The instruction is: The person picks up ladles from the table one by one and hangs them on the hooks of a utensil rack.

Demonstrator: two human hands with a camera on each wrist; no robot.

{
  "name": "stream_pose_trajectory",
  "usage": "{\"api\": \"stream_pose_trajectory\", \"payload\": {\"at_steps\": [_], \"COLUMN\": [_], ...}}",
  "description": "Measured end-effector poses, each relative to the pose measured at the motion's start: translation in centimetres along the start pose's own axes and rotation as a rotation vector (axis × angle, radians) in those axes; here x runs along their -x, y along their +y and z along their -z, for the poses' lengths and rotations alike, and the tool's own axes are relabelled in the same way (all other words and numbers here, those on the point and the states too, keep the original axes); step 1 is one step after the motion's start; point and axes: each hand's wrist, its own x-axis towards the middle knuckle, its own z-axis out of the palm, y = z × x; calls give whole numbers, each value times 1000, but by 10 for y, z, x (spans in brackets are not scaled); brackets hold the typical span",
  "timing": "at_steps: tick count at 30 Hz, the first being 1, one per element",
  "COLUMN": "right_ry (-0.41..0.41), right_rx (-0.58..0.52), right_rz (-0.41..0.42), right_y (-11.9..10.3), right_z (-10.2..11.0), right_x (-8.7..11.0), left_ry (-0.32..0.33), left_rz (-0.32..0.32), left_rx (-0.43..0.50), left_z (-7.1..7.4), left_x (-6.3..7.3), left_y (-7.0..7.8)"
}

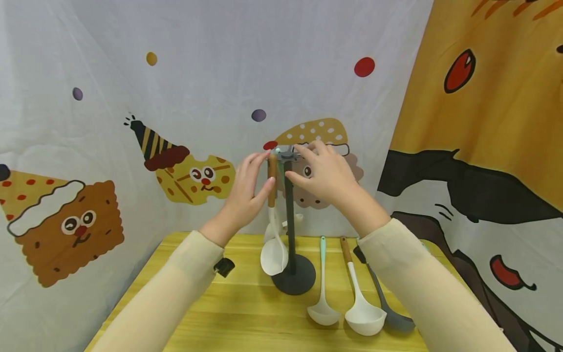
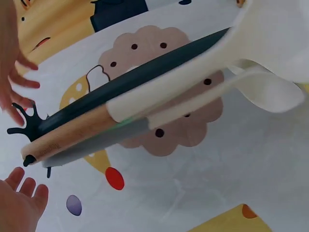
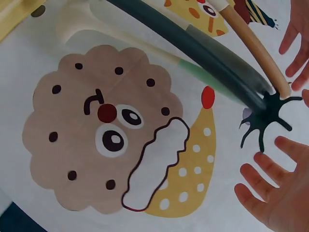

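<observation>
A dark utensil stand (image 1: 290,220) with a hooked top (image 3: 270,113) rises from a round base. From one hook hangs a white ladle with a wooden handle (image 1: 272,183); its white bowl (image 1: 273,257) hangs beside the pole. Behind it hang a grey-handled utensil (image 2: 104,142) and one with a green handle (image 3: 205,75). My left hand (image 1: 246,188) is beside the wooden handle, fingers extended; the left wrist view shows a gap between them. On the other side of the hooks is my right hand (image 1: 327,171), fingers spread, with nothing held.
On the yellow wooden table (image 1: 228,313) to the right of the base lie a mint-handled ladle (image 1: 323,288), a white ladle with wooden handle (image 1: 358,293) and a dark grey ladle (image 1: 387,308) partly behind my right sleeve. A printed cloth (image 1: 211,58) hangs behind.
</observation>
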Motion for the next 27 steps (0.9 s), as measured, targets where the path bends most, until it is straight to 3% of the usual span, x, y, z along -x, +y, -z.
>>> {"api": "stream_pose_trajectory", "payload": {"at_steps": [8,16,21,27], "right_ry": [72,128,64,-71], "right_rx": [-207,-391,-429,-465], "right_rz": [-20,-110,-150,-209], "right_y": [18,45,59,78], "right_z": [-11,-41,-66,-97], "right_x": [18,46,65,83], "left_ry": [-38,-122,-194,-257], "left_rz": [48,92,133,198], "left_rx": [29,42,43,52], "left_z": [8,11,12,13], "left_x": [-22,-45,-56,-63], "left_y": [0,0,-1,0]}}
